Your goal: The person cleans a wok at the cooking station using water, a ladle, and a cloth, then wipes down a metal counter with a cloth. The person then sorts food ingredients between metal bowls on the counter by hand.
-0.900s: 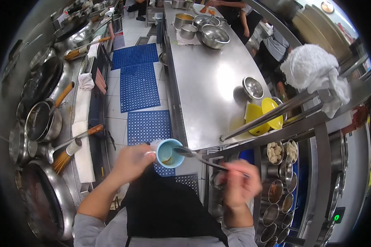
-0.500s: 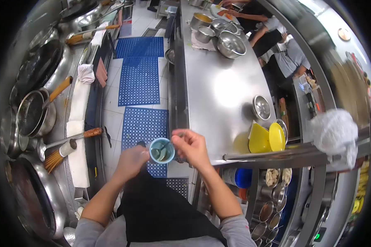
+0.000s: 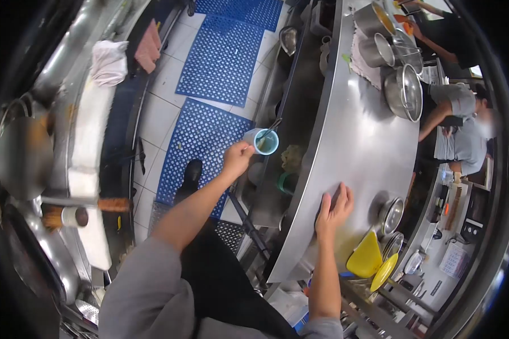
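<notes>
Cup, one only and pale blue, sits near twelve o'clock from the view's middle, apart from the counter; the left hand grips it from its eight o'clock side, fingers closed; one utensil leans in it, handle out toward one o'clock; what lies inside is too small to tell. Open and gripping nothing, the right hand is at four o'clock over the counter; whether it touches the top, I cannot tell. The step in hand looks like holding the utensil-laden cup; the next move would call for a firm left grip and a level mouth. Counted: three blue mats toward eleven; two yellow pieces past four; two small steel bowls beside them; one large steel bowl at two; two pots toward one.
</notes>
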Action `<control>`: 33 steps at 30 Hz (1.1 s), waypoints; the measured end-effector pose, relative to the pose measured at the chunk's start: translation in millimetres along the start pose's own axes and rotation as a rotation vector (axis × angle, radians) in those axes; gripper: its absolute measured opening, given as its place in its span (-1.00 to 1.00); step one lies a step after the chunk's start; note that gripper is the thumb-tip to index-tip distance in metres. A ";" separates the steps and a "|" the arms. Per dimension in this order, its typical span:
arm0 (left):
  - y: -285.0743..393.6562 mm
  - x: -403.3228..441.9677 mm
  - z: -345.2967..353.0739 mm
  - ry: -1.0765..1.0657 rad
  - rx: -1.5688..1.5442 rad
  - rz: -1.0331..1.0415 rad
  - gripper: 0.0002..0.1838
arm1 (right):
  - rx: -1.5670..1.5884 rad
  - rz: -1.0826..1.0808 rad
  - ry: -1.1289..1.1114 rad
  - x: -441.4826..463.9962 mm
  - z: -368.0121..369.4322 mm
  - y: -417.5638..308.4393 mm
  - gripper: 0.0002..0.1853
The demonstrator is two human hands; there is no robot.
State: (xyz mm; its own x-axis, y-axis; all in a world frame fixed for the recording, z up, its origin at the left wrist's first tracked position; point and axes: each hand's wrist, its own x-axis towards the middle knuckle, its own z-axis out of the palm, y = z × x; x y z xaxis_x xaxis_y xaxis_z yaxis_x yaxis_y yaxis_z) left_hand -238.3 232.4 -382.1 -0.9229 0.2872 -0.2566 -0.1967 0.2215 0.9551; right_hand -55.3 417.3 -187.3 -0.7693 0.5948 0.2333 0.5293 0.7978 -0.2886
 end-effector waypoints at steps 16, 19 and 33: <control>-54.7 129.4 207.4 -0.320 0.186 -0.090 -0.78 | -0.053 0.116 -0.105 18.4 -14.6 1.8 -0.31; -62.9 129.2 206.8 -0.342 0.230 -0.062 -0.78 | -0.043 0.137 -0.101 19.6 -18.3 1.4 -0.31; -90.5 -31.6 -13.5 -0.585 0.689 -0.121 -0.83 | 0.009 0.014 0.158 3.3 -21.1 0.8 -0.40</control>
State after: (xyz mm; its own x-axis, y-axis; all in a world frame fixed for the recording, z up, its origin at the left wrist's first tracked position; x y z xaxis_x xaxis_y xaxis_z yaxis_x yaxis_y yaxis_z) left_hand -195.8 190.6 -458.5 -0.5568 0.6107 -0.5630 0.1331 0.7346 0.6653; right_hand -49.8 421.9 -167.1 -0.6956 0.6147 0.3719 0.5361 0.7887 -0.3009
